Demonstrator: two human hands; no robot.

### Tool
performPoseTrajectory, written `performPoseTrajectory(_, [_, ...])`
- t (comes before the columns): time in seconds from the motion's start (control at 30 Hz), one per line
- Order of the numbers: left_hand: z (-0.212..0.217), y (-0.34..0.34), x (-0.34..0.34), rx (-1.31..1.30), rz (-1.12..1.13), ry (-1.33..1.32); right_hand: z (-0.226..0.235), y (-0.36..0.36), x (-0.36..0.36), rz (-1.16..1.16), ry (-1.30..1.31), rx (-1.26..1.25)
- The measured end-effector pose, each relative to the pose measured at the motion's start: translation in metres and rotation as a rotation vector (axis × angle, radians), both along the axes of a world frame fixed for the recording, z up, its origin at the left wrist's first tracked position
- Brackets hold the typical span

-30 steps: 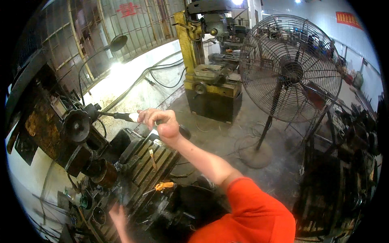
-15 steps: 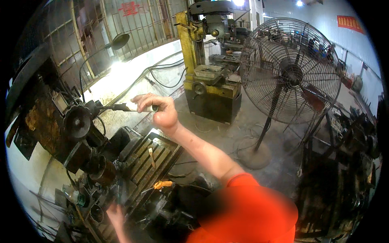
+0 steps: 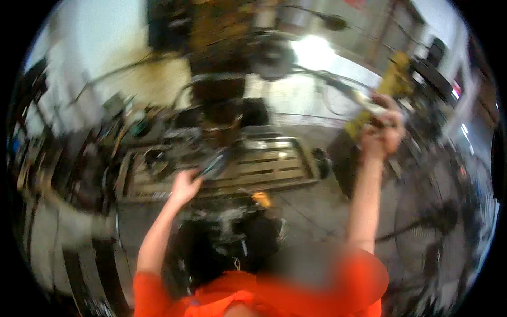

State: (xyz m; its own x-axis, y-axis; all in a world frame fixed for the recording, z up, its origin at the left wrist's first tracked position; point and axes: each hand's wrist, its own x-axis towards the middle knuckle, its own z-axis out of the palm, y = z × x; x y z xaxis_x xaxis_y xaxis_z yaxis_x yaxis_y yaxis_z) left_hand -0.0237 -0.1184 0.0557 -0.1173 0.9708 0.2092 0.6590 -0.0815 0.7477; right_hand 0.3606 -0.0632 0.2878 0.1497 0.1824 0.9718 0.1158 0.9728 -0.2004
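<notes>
My right hand (image 3: 384,127) is closed around the pale grip (image 3: 369,103) of a long lever (image 3: 338,84), which runs up to the round dark hub (image 3: 272,57) of a machine. Over the near left part of the slotted metal worktable (image 3: 259,183), my left hand (image 3: 185,189) has its fingers closed on a slim blue-grey tool (image 3: 213,165). That tool points toward the dark machine head (image 3: 219,113). Blur hides its exact kind and whether its tip touches anything.
An orange-yellow handle (image 3: 261,199) lies just in front of the worktable. Behind the lever a work lamp (image 3: 334,22) hangs near a bright light. Another yellow machine (image 3: 396,74) stands at right, with a large fan (image 3: 433,211) nearer, both smeared.
My view has swung left, bringing the worktable to the middle and both forearms into sight. My right hand still grips the lever, and the left still holds the slim tool.
</notes>
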Motion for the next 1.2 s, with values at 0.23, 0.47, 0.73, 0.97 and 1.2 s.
performPoseTrajectory(0.23, [-0.011,0.022,0.008,0.146,0.003,0.104,0.056,0.047,0.040,0.365,-0.145,0.064])
performPoseTrajectory(0.47, [-0.020,0.050,0.020,0.164,0.062,0.294,0.130,0.096,0.056,0.516,-0.233,-0.097])
performPoseTrajectory(0.73, [-0.023,0.035,0.010,0.127,0.166,0.483,0.155,0.119,0.069,0.469,-0.280,-0.151])
performPoseTrajectory(0.97, [-0.008,-0.027,-0.042,0.247,0.232,0.481,0.130,0.092,0.046,0.214,-0.322,-0.100])
performPoseTrajectory(1.2, [-0.008,-0.040,-0.120,0.184,0.564,0.672,0.019,0.033,0.022,0.123,-0.083,-0.077])
